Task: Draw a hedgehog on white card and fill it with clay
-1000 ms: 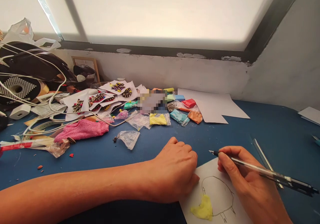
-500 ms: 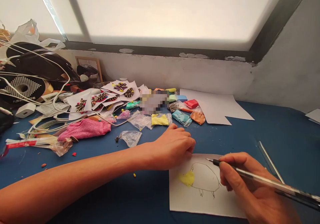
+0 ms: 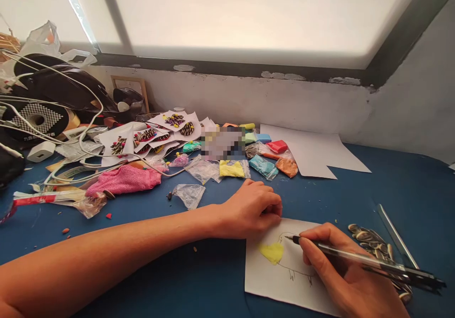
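Plastic pen (image 3: 346,256) — seeds (image 3: 377,248) partly behind.

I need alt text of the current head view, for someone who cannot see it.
The right hand holds a pen over paper with a sketch and yellow patch; the left hand lies at the paper's top-left corner. Seeds and colourful packets share the blue table.
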Motion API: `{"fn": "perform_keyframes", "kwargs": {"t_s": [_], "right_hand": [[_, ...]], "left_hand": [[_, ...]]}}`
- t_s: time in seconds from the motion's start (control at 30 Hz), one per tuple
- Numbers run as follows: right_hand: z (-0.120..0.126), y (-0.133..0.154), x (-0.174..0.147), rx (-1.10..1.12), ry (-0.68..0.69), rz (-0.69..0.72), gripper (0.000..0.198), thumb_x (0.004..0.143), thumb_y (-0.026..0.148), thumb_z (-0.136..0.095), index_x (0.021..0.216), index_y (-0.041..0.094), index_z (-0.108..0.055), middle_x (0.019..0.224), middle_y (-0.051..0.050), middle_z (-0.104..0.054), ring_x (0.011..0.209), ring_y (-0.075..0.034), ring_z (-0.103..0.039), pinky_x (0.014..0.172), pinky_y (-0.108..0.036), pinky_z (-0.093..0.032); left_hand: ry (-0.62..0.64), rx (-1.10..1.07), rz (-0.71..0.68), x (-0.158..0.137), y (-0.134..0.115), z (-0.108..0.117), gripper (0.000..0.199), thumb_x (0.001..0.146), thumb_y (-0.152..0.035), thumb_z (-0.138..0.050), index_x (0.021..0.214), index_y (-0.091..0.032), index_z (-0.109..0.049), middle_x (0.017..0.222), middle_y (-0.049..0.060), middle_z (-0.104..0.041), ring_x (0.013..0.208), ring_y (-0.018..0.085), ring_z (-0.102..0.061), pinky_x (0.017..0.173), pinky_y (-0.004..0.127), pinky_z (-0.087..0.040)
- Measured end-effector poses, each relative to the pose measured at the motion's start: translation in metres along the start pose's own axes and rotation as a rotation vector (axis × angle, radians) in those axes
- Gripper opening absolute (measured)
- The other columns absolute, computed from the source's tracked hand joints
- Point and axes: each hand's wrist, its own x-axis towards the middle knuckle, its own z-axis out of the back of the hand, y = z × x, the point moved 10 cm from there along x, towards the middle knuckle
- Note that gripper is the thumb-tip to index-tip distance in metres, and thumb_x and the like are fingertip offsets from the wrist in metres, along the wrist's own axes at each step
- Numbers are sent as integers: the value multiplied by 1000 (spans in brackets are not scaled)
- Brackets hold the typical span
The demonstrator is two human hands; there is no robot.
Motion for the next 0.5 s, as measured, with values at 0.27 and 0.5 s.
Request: {"fn": "perform_keyframes", "kwargs": {"t_s": [0.27,0.5], "right_hand": [[-3,2,3,-95,74,82,19,89,44,-53,79,30,-63,61,7,-62,49,-12,-57,45,-24,-41],[-8,-2,-2,-100,66,22,21,90,46,-52,79,31,-61,58,8,-60,48,-13,-51,46,-26,-36]], "left_hand": [[-84,4,-57,-2,-2,0,7,82,-12,-57,75,-16,-57,78,-1,-58,78,13,-49,81,31,-33],[-95,1,-65,-3,-3,0,8,81,-11,-56,75,-16,-56,77,-1,-58,77,13,-48,80,30,-32]]}}
